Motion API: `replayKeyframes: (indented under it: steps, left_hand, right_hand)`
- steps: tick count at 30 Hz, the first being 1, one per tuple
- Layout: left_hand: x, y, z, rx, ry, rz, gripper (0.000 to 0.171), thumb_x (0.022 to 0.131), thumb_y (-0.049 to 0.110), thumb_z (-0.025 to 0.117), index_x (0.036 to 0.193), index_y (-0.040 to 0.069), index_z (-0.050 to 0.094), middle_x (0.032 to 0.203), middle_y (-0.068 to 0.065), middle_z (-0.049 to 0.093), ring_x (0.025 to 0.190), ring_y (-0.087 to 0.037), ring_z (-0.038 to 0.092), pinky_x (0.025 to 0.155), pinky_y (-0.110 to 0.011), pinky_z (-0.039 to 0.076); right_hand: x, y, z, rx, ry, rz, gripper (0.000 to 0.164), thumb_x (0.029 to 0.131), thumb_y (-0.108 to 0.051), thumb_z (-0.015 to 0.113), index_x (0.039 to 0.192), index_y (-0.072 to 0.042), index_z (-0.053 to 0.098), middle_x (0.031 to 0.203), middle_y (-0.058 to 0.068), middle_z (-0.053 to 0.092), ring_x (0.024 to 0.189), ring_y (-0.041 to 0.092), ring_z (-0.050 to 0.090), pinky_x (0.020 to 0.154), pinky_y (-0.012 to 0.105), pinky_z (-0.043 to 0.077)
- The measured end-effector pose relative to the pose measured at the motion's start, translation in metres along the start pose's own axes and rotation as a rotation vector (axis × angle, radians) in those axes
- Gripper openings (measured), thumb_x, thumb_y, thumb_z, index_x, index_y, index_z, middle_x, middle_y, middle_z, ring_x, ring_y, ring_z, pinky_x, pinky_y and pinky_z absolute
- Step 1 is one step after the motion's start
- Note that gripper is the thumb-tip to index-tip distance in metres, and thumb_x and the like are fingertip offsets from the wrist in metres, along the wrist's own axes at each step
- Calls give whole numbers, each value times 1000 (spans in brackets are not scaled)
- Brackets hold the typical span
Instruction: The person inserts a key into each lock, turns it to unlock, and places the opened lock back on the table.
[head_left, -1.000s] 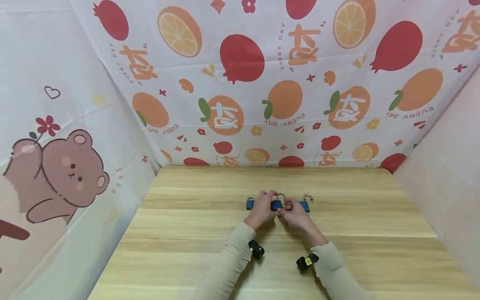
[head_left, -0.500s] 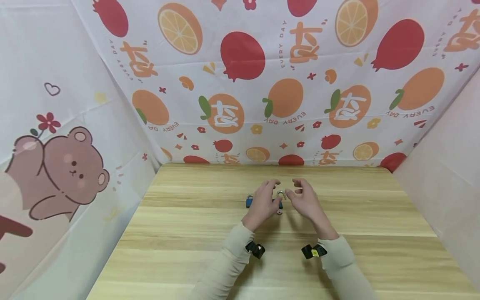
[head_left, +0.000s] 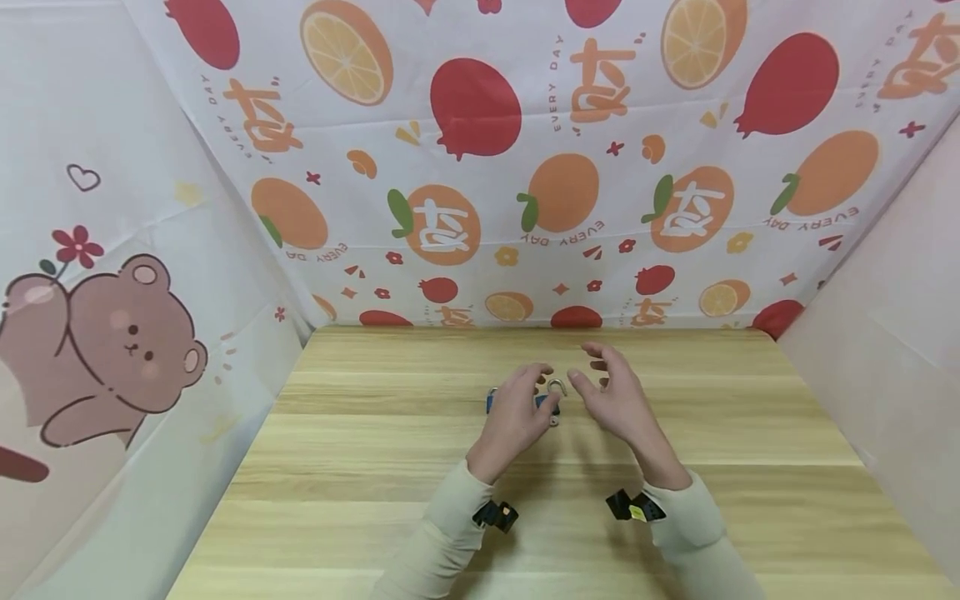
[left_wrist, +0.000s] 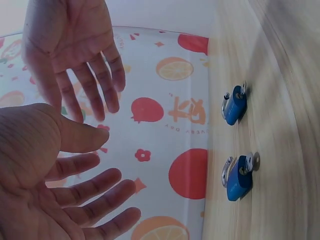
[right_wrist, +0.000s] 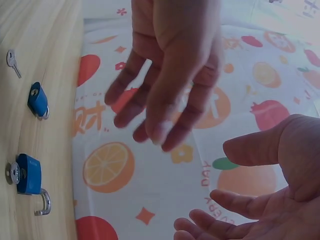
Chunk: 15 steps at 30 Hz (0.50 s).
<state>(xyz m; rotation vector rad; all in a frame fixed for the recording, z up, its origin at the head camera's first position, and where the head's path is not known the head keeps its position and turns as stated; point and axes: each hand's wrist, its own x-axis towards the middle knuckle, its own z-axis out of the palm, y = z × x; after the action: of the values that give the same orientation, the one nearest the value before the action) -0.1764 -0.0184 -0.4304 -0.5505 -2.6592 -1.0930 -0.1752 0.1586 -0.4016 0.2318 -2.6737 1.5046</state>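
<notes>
Both hands are raised off the table with loosely spread fingers, holding nothing. My left hand (head_left: 513, 417) hovers over the left and middle blue padlocks, partly covering them in the head view. To its right, my right hand (head_left: 618, 400) hangs apart from it, palm turned inward. The middle padlock (right_wrist: 29, 175) has its shackle open and a key (right_wrist: 15, 172) in its keyhole. The left padlock (right_wrist: 37, 100) is closed, with a loose key (right_wrist: 13, 62) lying beyond it. Another padlock (left_wrist: 236, 107), with a key in it, is hidden behind my right hand in the head view.
A wood-grain table (head_left: 360, 467) bears the padlocks. Behind it hangs a fruit-print cloth (head_left: 480, 200), and a bear-print cloth (head_left: 112, 333) covers the left side. Each wrist wears a black strapped camera.
A second ago both hands were at the middle padlock, fingers on its body and key. They have since let go, lifted and drawn apart, the right hand moving rightward.
</notes>
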Motion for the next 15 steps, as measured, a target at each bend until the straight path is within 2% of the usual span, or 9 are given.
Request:
replayKeyframes:
  steps: [8,15]
  left_hand:
    - [-14,-13,-12,17,67,-28,28,94,16,72,120,6,67,114,-12,72,103,-29,69,82,-40,58]
    - [-25,-26,-21,50,75,-98,28,95,19,71,119,5,67,106,-14,72,90,-26,69,74,-37,56]
  right_hand:
    - [-6,-9,-4,12,-4,-16,53,102,-25,61,148,-6,44,153,17,47,137,40,48,108,57,44]
    - [-10,-14,-6,4,-9,-24,53,102,-24,61,149,-6,44,153,16,46,138,39,47,108,56,43]
